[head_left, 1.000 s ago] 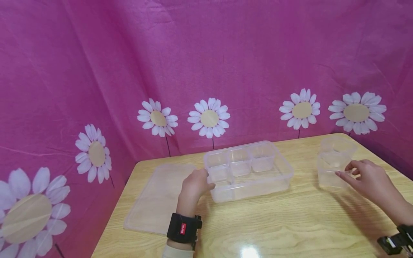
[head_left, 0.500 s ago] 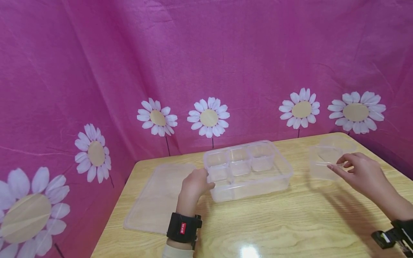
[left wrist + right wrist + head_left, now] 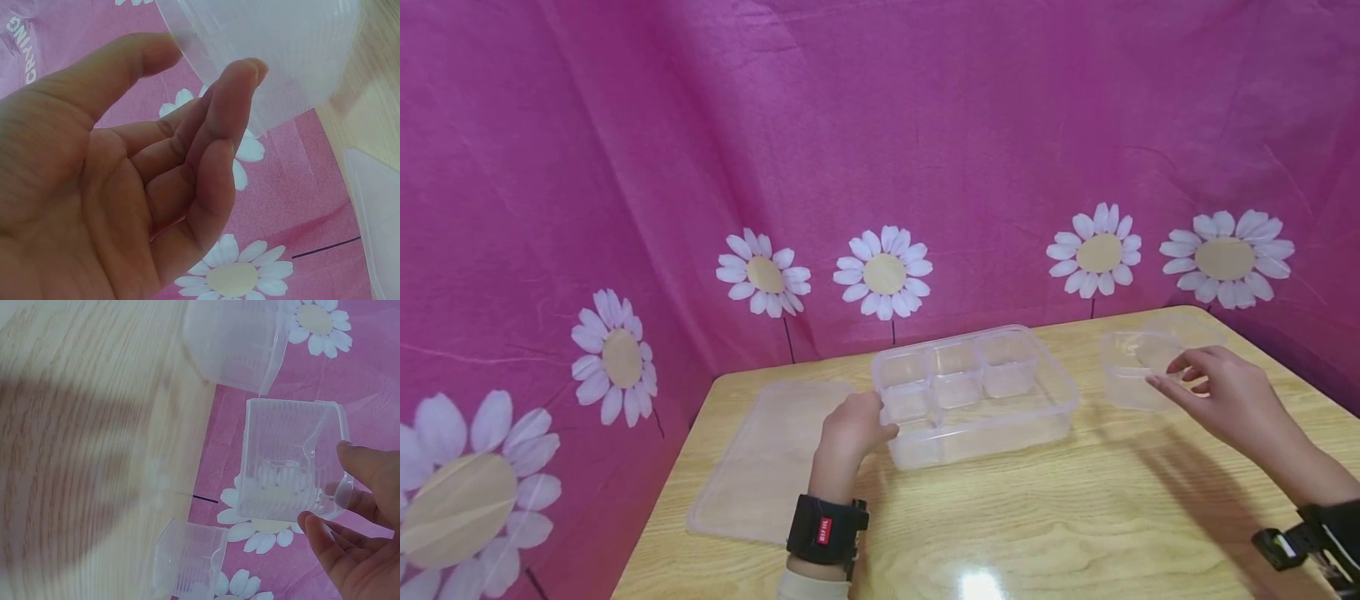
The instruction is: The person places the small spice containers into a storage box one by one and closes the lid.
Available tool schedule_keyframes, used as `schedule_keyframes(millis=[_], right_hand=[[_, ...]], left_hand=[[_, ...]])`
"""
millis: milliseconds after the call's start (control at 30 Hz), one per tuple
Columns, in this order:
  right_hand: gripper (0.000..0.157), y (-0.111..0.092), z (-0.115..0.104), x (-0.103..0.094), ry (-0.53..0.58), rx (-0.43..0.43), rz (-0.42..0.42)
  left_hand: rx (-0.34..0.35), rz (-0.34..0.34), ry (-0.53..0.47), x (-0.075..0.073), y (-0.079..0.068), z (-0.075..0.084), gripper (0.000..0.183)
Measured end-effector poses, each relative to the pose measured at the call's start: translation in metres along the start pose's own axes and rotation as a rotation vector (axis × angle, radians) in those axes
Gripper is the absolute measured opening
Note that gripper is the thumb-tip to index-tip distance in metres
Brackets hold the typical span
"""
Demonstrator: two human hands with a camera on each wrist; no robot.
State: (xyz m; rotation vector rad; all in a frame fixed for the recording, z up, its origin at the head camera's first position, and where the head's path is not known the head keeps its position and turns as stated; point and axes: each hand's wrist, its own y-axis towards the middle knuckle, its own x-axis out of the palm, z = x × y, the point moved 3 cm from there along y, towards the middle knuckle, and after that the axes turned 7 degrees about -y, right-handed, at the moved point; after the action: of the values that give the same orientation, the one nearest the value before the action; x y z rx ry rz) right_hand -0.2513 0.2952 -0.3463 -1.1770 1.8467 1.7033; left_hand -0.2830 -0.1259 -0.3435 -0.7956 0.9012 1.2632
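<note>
On my feed the right hand (image 3: 1232, 396) holds the small clear cup (image 3: 1126, 388) by its rim in a narrow pinch, thumb on one side and fingers on the other, with the cup just ahead of the fingertips and a little to their left. The cup seems to be off the worktop (image 3: 1007, 525), judging by the shadow thrown apart from it, though I can't see its whole underside. Behind and to the right of the cup in hand, a second cup (image 3: 194, 556) stands on the worktop. The left hand (image 3: 852, 429) has its fingers curled at the left wall of the clear tray (image 3: 988, 447), thumb near the front corner; I read that as steadying. Rightward of that hand, a row of at least three inner cups (image 3: 957, 388) sits along the tray's far wall; to its left lies a flat clear lid (image 3: 760, 475). I take the step in hand to be carrying one cup while the tray is braced. From here, the next move calls for an even pinch that doesn't flex the thin rim, a level cup, and enough height to pass over the tray's right wall, well to the left of the right hand.
</note>
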Motion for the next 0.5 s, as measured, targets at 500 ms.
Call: schedule_keyframes(millis=[500], right_hand=[[0.025,0.007,-0.012,-0.002,0.029,-0.009,0.036]], left_hand=[[0.005,0.002,-0.003,-0.001,-0.001,0.001,0.043]])
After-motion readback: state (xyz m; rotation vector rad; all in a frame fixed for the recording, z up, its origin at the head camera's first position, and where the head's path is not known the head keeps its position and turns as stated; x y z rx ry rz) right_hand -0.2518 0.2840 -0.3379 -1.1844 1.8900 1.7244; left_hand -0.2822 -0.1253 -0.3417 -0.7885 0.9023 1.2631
